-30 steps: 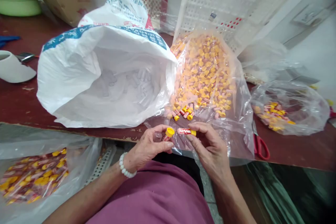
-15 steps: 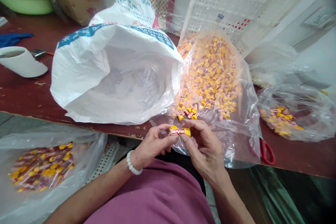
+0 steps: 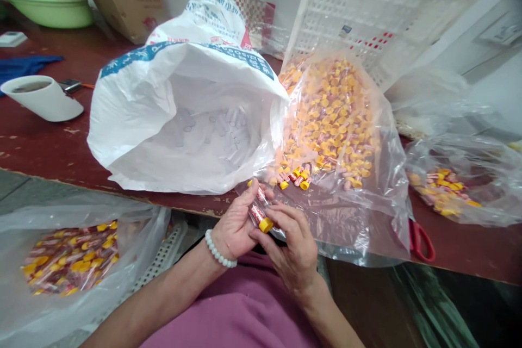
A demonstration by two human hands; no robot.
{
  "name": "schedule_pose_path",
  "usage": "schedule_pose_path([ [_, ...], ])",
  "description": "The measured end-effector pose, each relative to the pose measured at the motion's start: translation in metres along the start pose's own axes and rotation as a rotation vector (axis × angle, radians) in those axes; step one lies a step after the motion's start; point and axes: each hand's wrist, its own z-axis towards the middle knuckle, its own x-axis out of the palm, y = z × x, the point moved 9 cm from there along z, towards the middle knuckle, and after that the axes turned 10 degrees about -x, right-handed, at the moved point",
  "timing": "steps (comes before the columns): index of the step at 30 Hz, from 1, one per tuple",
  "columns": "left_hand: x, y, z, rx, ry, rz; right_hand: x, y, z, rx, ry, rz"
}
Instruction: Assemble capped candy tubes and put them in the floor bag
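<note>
Left hand (image 3: 235,228): holds two small capped tubes (image 3: 258,213), lower centre of the frame
Right hand (image 3: 291,246): pinches the lower tube's yellow cap (image 3: 266,225)
White sack (image 3: 126,130): left of centre, clear tubes (image 3: 222,124) inside

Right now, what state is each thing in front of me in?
Left hand, holding the capped tube.
Right hand, fingers at its cap.
Capped tube, slanting, cap on.
White sack, mouth open, clear tubes inside.
Big clear bag, heaped with yellow-capped pieces.
Right-end clear bag, fewer pieces inside.
Lower-left bag, open, pieces inside.
Scissors, partly covered, open or shut unclear.
White crate, propped up.
White cup, upright, something dark inside.
Green basin, upright.
</note>
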Motion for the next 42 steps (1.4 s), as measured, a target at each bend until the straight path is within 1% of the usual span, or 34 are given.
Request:
schedule_pose_path([
  [1,0.0,0.001,-0.002,-0.002,-0.023,0.004,0.002,-0.002,0.001,-0.002,0.044,-0.012],
  [3,0.0,0.0,-0.005,0.012,-0.06,0.025,0.01,-0.004,0.002,-0.026,0.185,-0.027],
  [5,0.002,-0.002,-0.008,0.034,-0.052,0.059,0.017,-0.003,0.002,-0.076,0.289,-0.037],
  [6,0.005,-0.003,-0.008,0.041,-0.029,0.083,0.017,-0.001,0.003,-0.105,0.292,-0.04],
  [8,0.009,-0.003,-0.007,0.034,0.03,0.13,0.013,0.002,0.004,-0.137,0.232,-0.034],
  [10,0.01,-0.007,-0.005,0.034,0.068,0.184,0.007,0.0,0.004,-0.112,0.165,-0.008],
  [11,0.009,-0.012,-0.004,0.053,0.07,0.226,0.005,-0.003,0.003,-0.078,0.156,0.017],
  [13,0.005,-0.027,-0.005,0.154,0.031,0.384,0.001,-0.012,0.001,0.01,0.189,0.087],
  [15,0.004,-0.041,-0.01,0.266,-0.028,0.665,-0.002,-0.021,-0.002,0.088,0.258,0.156],
  [16,0.006,-0.044,-0.012,0.285,-0.038,0.823,-0.004,-0.025,-0.003,0.119,0.297,0.185],
  [17,0.007,-0.041,-0.013,0.258,-0.029,0.973,-0.005,-0.029,-0.004,0.151,0.334,0.209],
  [18,0.008,-0.033,-0.013,0.185,0.003,1.099,-0.006,-0.033,-0.005,0.196,0.363,0.234],
  [20,0.005,-0.012,-0.014,-0.013,0.092,1.229,-0.006,-0.043,-0.008,0.319,0.393,0.289],
  [21,0.003,-0.004,-0.015,-0.081,0.124,1.235,-0.005,-0.049,-0.01,0.387,0.389,0.307],
  [22,0.002,0.0,-0.015,-0.114,0.14,1.22,-0.005,-0.054,-0.011,0.442,0.369,0.312],
  [23,0.001,0.002,-0.015,-0.117,0.142,1.193,-0.005,-0.057,-0.011,0.464,0.347,0.307],
  [24,0.001,0.002,-0.015,-0.096,0.138,1.164,-0.005,-0.058,-0.009,0.448,0.326,0.293],
  [26,-0.001,0.001,-0.015,-0.057,0.132,1.139,-0.004,-0.055,-0.006,0.352,0.312,0.259],
  [29,-0.005,0.001,-0.015,-0.036,0.135,1.128,0.0,-0.049,-0.007,0.227,0.349,0.23],
  [33,-0.007,-0.002,-0.016,0.006,0.113,1.055,0.005,-0.047,-0.012,0.211,0.376,0.194],
  [42,-0.018,0.006,-0.013,-0.056,0.039,0.786,0.012,-0.039,-0.017,0.222,0.282,0.09],
])
